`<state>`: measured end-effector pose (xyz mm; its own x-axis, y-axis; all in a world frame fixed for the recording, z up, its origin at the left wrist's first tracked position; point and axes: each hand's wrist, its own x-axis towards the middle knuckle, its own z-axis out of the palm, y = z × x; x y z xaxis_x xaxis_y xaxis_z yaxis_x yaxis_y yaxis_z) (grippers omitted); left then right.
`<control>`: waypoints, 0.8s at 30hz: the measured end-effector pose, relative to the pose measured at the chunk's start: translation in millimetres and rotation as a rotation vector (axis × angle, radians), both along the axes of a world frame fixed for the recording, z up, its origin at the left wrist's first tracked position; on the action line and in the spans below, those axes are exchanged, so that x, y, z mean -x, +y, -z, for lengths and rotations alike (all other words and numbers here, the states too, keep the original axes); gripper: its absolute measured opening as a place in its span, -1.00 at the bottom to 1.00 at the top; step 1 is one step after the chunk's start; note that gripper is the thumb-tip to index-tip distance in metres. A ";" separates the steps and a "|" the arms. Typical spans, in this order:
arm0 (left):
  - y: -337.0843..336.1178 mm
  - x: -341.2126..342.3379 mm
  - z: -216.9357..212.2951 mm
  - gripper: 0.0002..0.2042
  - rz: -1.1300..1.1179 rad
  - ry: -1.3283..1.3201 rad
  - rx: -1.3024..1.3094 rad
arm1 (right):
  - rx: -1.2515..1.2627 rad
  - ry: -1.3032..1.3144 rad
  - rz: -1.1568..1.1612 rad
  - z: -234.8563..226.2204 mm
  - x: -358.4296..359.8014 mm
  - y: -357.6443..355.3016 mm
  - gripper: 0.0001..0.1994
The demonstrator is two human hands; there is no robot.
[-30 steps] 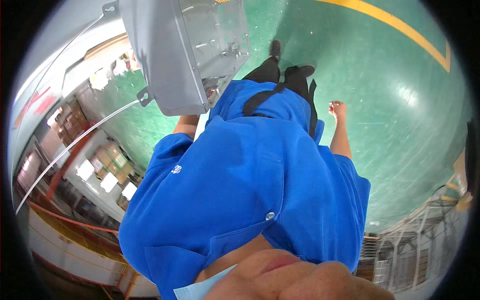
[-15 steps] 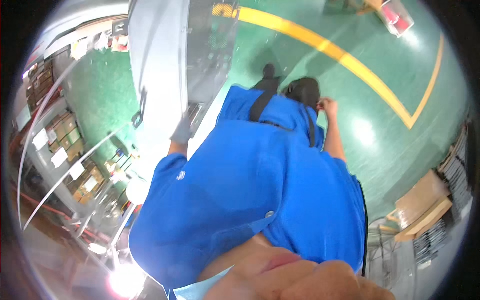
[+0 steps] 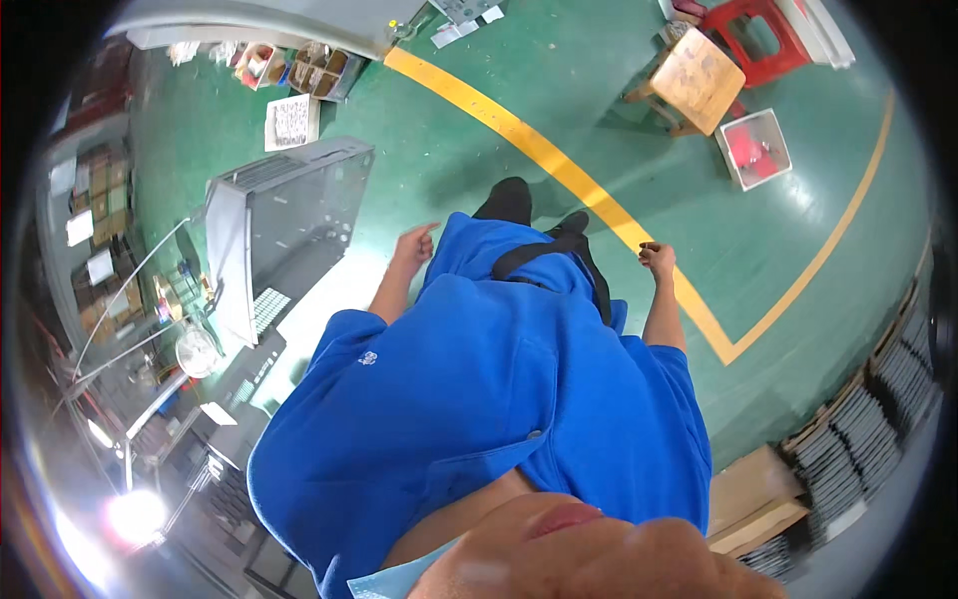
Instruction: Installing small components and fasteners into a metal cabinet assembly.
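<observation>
My left hand (image 3: 412,246) hangs in the air beside the hem of my blue work smock (image 3: 449,369). Its index finger points out and nothing shows in it. Nearest on that side is a large grey box-shaped machine housing (image 3: 309,215). On the other side my right hand (image 3: 656,261) hangs above the floor's yellow line, fingers curled in. Dark patches show at its fingertips; whether these are coverings or a small object cannot be made out. Neither hand touches the machine housing.
A yellow line (image 3: 499,122) crosses the green floor. Ahead right are a wooden stool (image 3: 697,75), a red stool (image 3: 773,45) and a white bin (image 3: 753,150) with red things inside. Stacked grey parts (image 3: 843,449) and cardboard (image 3: 753,494) stand at lower right, a lamp (image 3: 137,516) at lower left.
My body has turned and moved away from the grey machine housing. My left hand has come away from the housing's edge. My right hand remains low at my side.
</observation>
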<state>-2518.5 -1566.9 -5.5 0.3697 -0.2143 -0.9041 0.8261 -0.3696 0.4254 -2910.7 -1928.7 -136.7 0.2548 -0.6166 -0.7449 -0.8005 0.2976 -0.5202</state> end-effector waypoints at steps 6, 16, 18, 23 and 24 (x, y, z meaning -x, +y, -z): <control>-126.7 -56.5 -20.0 -0.71 -0.064 -0.161 0.270 | -0.042 -0.056 -0.050 2.3 -25.5 -80.9 -0.84; -260.0 -192.9 0.4 -0.60 -0.335 -0.325 0.231 | 0.158 0.178 -0.512 -34.5 -166.1 -192.2 -0.78; -277.7 -206.1 -5.8 -0.59 -0.345 -0.367 0.209 | 0.228 0.191 -0.549 -35.4 -193.8 -227.1 -0.76; -304.4 -225.8 -14.3 -0.56 -0.456 -0.446 0.134 | 0.289 0.034 -0.492 -29.2 -253.9 -295.5 -0.73; -305.3 -226.7 -13.8 -0.58 -0.513 -0.450 0.122 | 0.350 -0.017 -0.508 -23.5 -264.5 -308.0 -0.72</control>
